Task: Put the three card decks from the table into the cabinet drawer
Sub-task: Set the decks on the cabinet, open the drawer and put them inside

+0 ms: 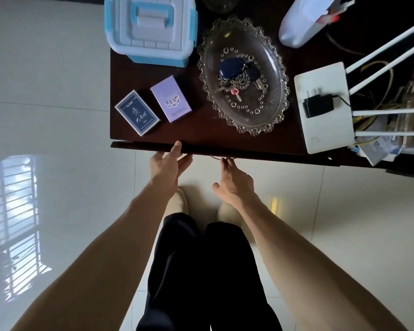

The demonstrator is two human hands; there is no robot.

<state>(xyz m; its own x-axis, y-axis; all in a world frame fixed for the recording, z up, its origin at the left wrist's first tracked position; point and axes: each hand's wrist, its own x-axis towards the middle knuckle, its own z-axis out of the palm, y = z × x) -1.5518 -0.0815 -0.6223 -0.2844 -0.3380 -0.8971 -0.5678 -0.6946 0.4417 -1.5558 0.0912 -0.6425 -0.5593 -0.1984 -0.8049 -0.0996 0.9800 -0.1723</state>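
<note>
Two card decks lie on the dark wooden cabinet top (225, 139): a dark blue deck (137, 112) near the front left corner and a lilac deck (171, 98) just right of it. A third deck is not visible. The drawer front (261, 155) shows as a thin dark strip just below the cabinet's front edge. My left hand (169, 161) rests flat against that strip, thumb on top, fingers spread underneath. My right hand (233, 180) reaches under the edge, its fingertips pinched on a small drawer handle (222, 158).
A white and blue lidded box (151, 27) stands at the back left. A glass dish (243, 75) holds keys. A white router (323, 108) with a black plug adapter sits at the right, cables behind it. Pale tiled floor surrounds my legs.
</note>
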